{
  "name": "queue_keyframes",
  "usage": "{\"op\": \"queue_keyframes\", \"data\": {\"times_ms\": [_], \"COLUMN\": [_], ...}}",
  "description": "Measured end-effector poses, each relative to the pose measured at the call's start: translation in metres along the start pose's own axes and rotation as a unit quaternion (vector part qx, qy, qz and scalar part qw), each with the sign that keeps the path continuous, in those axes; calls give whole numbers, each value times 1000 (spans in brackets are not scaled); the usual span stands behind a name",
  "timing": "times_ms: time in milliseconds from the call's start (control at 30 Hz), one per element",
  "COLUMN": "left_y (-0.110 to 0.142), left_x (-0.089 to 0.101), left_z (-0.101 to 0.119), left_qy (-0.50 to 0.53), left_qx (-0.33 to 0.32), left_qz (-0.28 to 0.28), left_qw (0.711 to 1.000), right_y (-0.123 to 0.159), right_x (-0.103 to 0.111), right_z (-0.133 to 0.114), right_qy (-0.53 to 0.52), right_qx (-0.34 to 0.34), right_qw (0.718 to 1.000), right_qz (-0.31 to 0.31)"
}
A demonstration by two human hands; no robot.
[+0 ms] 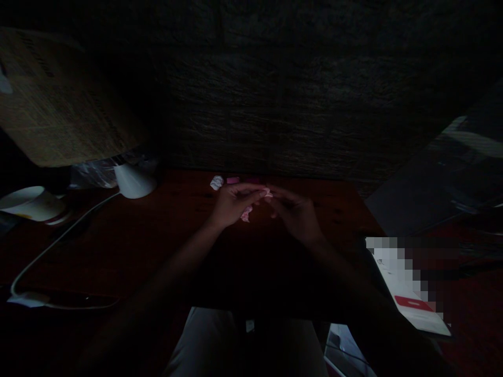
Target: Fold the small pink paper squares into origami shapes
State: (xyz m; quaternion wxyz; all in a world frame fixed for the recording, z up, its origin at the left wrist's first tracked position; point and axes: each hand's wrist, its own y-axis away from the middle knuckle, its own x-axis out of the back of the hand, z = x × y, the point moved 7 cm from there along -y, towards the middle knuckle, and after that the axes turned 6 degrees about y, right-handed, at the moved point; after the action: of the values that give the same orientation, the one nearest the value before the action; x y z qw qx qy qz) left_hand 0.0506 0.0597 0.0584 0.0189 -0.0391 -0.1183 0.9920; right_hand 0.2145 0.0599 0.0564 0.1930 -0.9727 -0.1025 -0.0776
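Observation:
The scene is very dark. Both hands meet above a dark red table (157, 246). My left hand (233, 204) pinches a small crumpled pink and white wrapper (247, 212), with its fingers curled around it. My right hand (293, 212) touches the same wrapper's upper end (268, 192) with its fingertips closed together. Just beyond the hands lie a small white crumpled piece (216, 182) and a small pink piece (232, 180) on the table.
A white lamp base (133, 180) stands at the back left, and its white cable (51, 246) runs toward the front left. A cardboard box (58, 104) sits upper left, a white plate (27, 201) far left, printed paper (412, 293) at right.

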Motion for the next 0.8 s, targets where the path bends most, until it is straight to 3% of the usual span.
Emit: {"op": "queue_keyframes", "data": {"times_ms": [233, 500, 633, 800], "left_y": [1, 1, 1, 1], "left_x": [-3, -3, 0, -4], "left_z": [-1, -22, -17, -6], "left_qy": [31, 81, 66, 19], "left_qx": [24, 117, 81, 2], "left_qz": [-17, 2, 26, 10], "left_qw": [999, 990, 994, 1000], "right_y": [1, 2, 0, 2], "right_x": [3, 4, -2, -8], "right_z": [-2, 7, 10, 18], "right_qy": [15, 48, -23, -154], "right_qx": [-10, -36, -92, -186], "right_qw": [1000, 997, 996, 970], "right_qz": [19, 45, 3, -14]}}
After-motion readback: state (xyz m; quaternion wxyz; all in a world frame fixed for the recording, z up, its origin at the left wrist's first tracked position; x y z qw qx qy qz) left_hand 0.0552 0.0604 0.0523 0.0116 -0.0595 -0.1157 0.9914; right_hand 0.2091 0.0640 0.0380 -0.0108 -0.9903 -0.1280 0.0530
